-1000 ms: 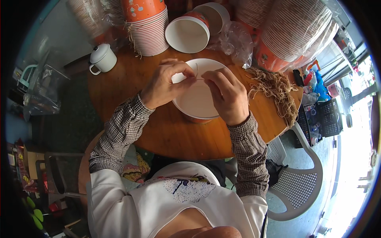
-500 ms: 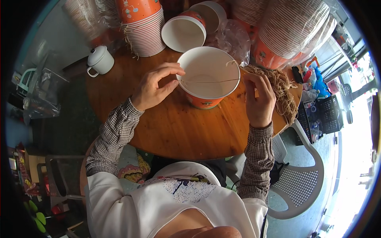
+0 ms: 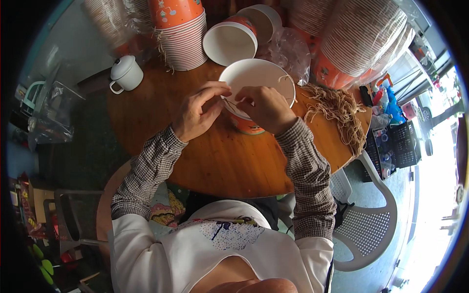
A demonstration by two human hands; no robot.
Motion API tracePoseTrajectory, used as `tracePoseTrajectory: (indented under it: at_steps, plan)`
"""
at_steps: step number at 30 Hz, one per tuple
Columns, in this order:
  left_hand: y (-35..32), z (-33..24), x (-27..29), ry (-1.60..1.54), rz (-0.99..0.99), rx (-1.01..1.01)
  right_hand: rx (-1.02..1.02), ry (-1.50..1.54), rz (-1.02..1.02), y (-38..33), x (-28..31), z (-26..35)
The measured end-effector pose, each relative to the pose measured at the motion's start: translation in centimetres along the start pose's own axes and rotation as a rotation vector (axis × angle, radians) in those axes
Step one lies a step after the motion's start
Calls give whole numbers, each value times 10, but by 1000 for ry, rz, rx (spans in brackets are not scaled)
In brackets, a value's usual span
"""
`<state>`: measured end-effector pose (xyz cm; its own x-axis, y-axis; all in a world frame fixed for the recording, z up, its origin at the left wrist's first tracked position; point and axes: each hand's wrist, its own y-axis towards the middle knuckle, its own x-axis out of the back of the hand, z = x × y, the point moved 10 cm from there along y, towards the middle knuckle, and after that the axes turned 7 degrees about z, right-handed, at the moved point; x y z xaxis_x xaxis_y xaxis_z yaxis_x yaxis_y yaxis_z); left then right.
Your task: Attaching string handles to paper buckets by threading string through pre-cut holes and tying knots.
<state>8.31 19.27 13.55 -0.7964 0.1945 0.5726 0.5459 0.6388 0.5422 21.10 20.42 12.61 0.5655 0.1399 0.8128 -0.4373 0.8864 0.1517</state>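
An orange paper bucket [image 3: 255, 78] with a white inside stands on the round wooden table [image 3: 215, 156], tilted toward me. My left hand [image 3: 198, 111] and my right hand [image 3: 264, 106] meet at its near rim. Both pinch a thin tan string [image 3: 229, 104] against the rim. Another end of the string [image 3: 288, 84] curls over the bucket's right edge.
A heap of tan strings [image 3: 337, 110] lies to the right. Behind are a stack of orange buckets [image 3: 181, 34], two lying buckets [image 3: 229, 43], bagged stacks [image 3: 361, 39] and a white enamel mug [image 3: 126, 73]. A white plastic chair [image 3: 366, 229] stands at the lower right.
The hands were apart, stretching the string across the bucket's mouth. Now both have come together at the near rim, and the bucket sits slightly farther back.
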Motion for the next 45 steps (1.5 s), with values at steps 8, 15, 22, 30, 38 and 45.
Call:
tracePoseTrajectory:
  at_steps: [8,15,22,30,38,45]
  plan:
    - [5,-12,1,77,-34,-59,96,165,28,-4,4,14]
    - [6,-22,-3,145,59,-128,109,117,88,-6,2,15]
    - [4,-19,0,4,53,42,219,297,-85,-17,12,26]
    - [2,-20,-5,93,126,16,208,13,-285,-35,30,27]
    - [-7,-30,-6,331,72,-128,50,236,-324,-49,48,-11]
    - [-8,-37,3,341,12,-201,6,194,-398,-89,30,-63]
